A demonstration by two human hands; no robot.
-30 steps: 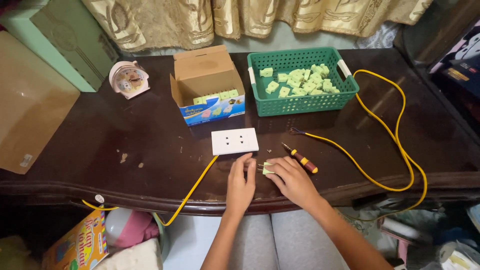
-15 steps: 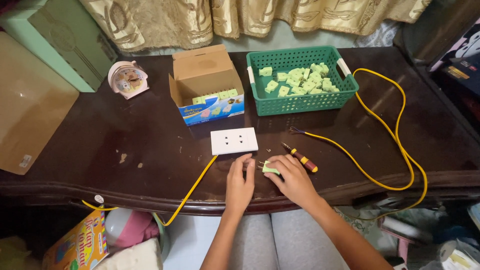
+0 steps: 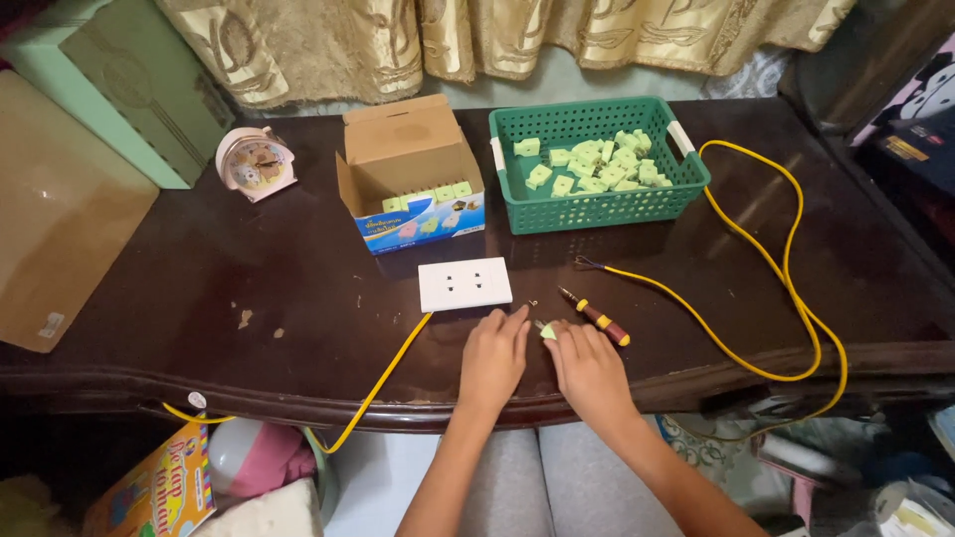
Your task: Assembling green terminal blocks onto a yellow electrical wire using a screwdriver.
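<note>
Head view: both hands rest on the dark table (image 3: 249,298) just below the white socket plate (image 3: 465,284). Right hand (image 3: 589,373) pinches a small pale-green part (image 3: 547,329); left hand (image 3: 494,360) lies flat beside it, fingers together, holding nothing. Screwdriver (image 3: 597,317) lies right of the plate. Open cardboard box (image 3: 410,169), blue printed front, sits above the plate; green basket (image 3: 597,164) of green pieces stands above and to its right.
</note>
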